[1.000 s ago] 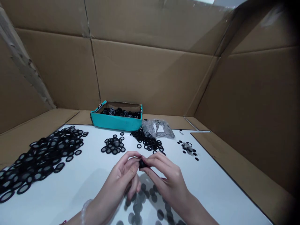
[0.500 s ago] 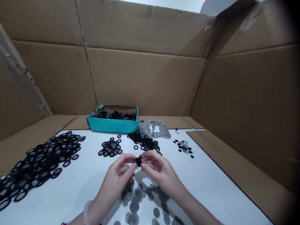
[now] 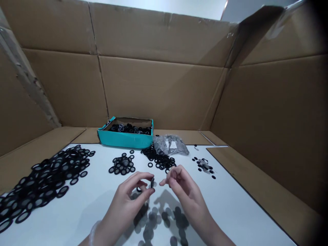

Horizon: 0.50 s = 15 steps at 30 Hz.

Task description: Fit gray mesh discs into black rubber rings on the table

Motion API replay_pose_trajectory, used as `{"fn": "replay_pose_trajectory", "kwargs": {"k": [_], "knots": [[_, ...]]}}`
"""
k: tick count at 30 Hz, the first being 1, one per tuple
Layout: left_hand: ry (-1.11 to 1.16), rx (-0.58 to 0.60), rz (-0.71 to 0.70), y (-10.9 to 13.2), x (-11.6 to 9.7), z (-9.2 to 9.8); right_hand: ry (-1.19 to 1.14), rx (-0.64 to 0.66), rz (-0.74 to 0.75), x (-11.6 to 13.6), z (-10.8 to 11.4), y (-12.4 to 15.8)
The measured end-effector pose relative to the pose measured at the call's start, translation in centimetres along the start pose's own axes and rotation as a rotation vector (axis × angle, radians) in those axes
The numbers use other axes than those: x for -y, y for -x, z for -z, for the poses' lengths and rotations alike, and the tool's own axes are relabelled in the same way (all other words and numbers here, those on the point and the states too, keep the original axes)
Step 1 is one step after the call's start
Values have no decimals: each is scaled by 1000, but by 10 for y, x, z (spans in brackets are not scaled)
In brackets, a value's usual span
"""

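With the two hands as the centre of the dial, grey discs [image 3: 148, 233] are lying scattered at six o'clock, some overlapping, on a glossy white tabletop [image 3: 235, 209] that is catching the shadow of the fingers. The left hand [image 3: 132, 196], a pale bracelet [image 3: 92, 234] circling its wrist, is pinching a black ring [image 3: 152, 182] edge-on between thumb and fingertip, lifted above the table. Just beside it, at three o'clock, the right hand [image 3: 188, 194] is hanging with its fingers loosely bent (whether they are keeping something tucked inside, I cannot tell from here).

From nine to ten o'clock a broad drift of pale-centred rings [image 3: 51, 181] is sprawling over the white; a small cluster [image 3: 123, 164] of the same kind is sitting at eleven. At two o'clock, little black and pale discs [image 3: 205, 166] are lying loosely together. Straight at twelve, a heap of black rings [image 3: 162, 160] is spreading before a clear plastic bag [image 3: 176, 147]. Behind, towards eleven, a teal box [image 3: 125, 139] is holding more dark rings [image 3: 130, 129].

Brown cardboard is edging the table, and creased cardboard walls [image 3: 164, 92] are enclosing it left, right and ahead; above the far one, bright white is showing.
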<state>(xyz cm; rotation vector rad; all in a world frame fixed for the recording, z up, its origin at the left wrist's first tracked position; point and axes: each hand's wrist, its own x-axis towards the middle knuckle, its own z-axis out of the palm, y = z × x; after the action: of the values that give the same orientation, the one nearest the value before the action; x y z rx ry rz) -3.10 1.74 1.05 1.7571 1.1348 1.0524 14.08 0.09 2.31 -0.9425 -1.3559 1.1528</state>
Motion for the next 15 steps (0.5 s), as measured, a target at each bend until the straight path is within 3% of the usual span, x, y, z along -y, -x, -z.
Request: {"fn": "replay_pose_trajectory", "kwargs": {"k": [7, 12, 15], "knots": [[-82, 39, -124, 1, -4, 2, -67, 141, -35, 8, -1, 6], [-184, -51, -315, 4, 1, 1, -167, 157, -25, -4, 0, 2], [-177, -44, -438, 4, 0, 0, -228, 188, -11, -16, 5, -1]]}}
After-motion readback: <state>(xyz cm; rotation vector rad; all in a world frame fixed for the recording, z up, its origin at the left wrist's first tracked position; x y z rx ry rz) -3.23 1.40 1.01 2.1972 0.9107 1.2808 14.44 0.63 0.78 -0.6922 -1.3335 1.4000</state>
